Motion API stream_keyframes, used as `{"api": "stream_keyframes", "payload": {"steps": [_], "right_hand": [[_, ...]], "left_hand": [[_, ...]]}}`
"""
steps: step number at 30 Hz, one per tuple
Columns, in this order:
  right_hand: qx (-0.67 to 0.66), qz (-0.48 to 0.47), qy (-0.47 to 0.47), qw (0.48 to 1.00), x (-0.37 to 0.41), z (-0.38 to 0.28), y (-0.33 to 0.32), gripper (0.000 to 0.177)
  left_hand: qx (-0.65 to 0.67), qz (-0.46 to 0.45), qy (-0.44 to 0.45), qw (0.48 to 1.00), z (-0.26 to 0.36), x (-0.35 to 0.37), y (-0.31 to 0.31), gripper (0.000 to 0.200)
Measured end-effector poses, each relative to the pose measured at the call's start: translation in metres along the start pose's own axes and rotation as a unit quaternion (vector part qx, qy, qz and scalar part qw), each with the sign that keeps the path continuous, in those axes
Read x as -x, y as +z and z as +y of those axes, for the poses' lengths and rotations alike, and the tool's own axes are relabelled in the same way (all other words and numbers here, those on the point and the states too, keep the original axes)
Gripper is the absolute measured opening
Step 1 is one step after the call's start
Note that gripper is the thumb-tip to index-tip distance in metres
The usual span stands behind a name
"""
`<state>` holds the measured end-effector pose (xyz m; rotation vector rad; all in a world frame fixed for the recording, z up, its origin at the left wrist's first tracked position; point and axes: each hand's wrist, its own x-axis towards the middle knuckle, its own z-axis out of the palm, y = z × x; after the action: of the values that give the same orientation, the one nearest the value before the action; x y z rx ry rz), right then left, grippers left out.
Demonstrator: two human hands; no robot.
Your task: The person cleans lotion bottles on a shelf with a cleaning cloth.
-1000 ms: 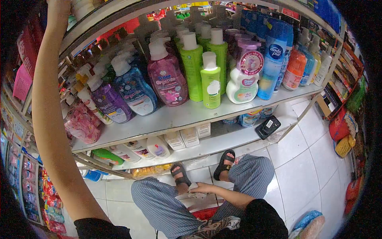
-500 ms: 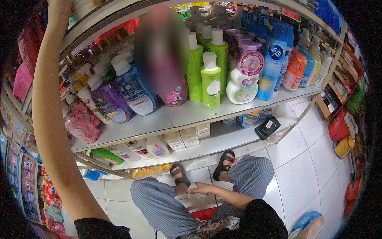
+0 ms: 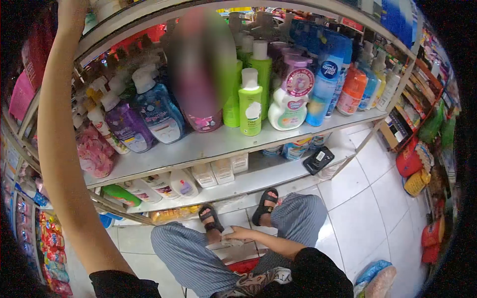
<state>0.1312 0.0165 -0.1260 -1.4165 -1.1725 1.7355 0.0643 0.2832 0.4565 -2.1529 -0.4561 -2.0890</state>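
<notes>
Green bottle (image 3: 250,111), black device (image 3: 318,160), white tiles (image 3: 367,208)

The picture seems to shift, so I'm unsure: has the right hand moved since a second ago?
No. The right hand sits beside the same sandal as before; the whole view shifted left.

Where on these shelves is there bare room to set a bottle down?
The middle shelf's front strip, before the blue pump bottle and green bottle, is bare; so is the lower shelf beside the black device. Behind, bottles crowd.

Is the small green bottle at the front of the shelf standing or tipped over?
Standing: the green bottle rests on its base on the shelf, white cap pointing up.
</notes>
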Motion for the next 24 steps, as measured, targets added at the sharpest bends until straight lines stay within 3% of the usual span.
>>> {"api": "stream_keyframes", "payload": {"steps": [2,3,4,5,6,7,8,9,10,11,12,13,14,15,16,18,20,24], "right_hand": [[0.005,0.077,-0.013,0.997,-0.029,0.053,0.003,0.067],[0.002,0.077,-0.013,0.997,-0.017,0.037,0.002,0.064],[-0.002,0.077,-0.014,0.997,-0.005,0.017,0.002,0.06],[-0.018,0.082,-0.076,0.994,-0.018,0.034,0.002,0.053],[-0.017,0.087,-0.071,0.993,-0.013,0.035,0.001,0.053],[0.005,0.098,-0.091,0.991,0.0,0.011,0.0,0.051],[0.028,0.108,-0.11,0.988,0.009,-0.003,-0.001,0.049],[0.075,0.156,-0.106,0.979,-0.004,0.016,-0.004,0.047],[0.083,0.167,-0.129,0.974,0.011,-0.007,-0.008,0.047],[0.09,0.175,-0.153,0.969,0.026,-0.03,-0.009,0.047],[0.145,0.266,-0.236,0.923,0.012,-0.009,-0.014,0.052],[0.178,0.299,-0.257,0.902,0.036,-0.053,-0.013,0.054],[0.208,0.312,-0.318,0.871,0.047,-0.08,-0.018,0.055],[0.31,0.346,-0.338,0.818,0.054,-0.102,-0.024,0.063],[0.286,0.336,-0.415,0.796,0.057,-0.12,-0.034,0.068],[0.364,0.381,-0.507,0.682,0.065,-0.168,-0.046,0.068],[0.455,0.468,-0.505,0.565,0.071,-0.219,-0.042,0.052],[0.464,0.536,-0.452,0.541,0.042,-0.249,-0.043,0.048]], "left_hand": [[0.194,0.07,-0.13,0.97,0.009,0.006,0.001,0.051],[0.202,0.074,-0.137,0.967,0.011,0.01,-0.001,0.051],[0.205,0.072,-0.086,0.972,0.013,0.015,-0.005,0.052],[0.205,0.07,-0.033,0.976,0.015,0.018,-0.007,0.054],[0.21,0.073,-0.037,0.974,0.0,0.017,-0.013,0.054],[-0.144,0.102,0.142,0.974,-0.029,0.016,-0.024,0.037],[-0.478,0.113,0.297,0.819,-0.029,0.022,-0.031,0.025],[-0.421,0.086,0.386,0.816,-0.031,0.039,-0.044,0.026],[-0.36,0.055,0.473,0.803,0.0,0.074,-0.064,0.031],[-0.031,0.07,0.304,0.95,0.04,0.11,-0.064,0.023],[0.003,-0.033,0.193,0.981,0.03,0.149,-0.077,0.024],[0.09,-0.071,0.267,0.957,0.006,0.184,-0.08,0.028],[-0.06,-0.119,0.291,0.947,0.003,0.225,-0.095,0.03],[-0.102,-0.183,0.24,0.948,0.004,0.256,-0.105,0.031],[-0.122,-0.213,0.156,0.957,0.0,0.291,-0.107,0.03],[-0.152,-0.213,0.034,0.965,-0.01,0.34,-0.107,0.03],[-0.124,-0.193,-0.04,0.973,-0.031,0.381,-0.103,0.033],[-0.187,-0.175,-0.014,0.967,-0.036,0.395,-0.096,0.036]]}}
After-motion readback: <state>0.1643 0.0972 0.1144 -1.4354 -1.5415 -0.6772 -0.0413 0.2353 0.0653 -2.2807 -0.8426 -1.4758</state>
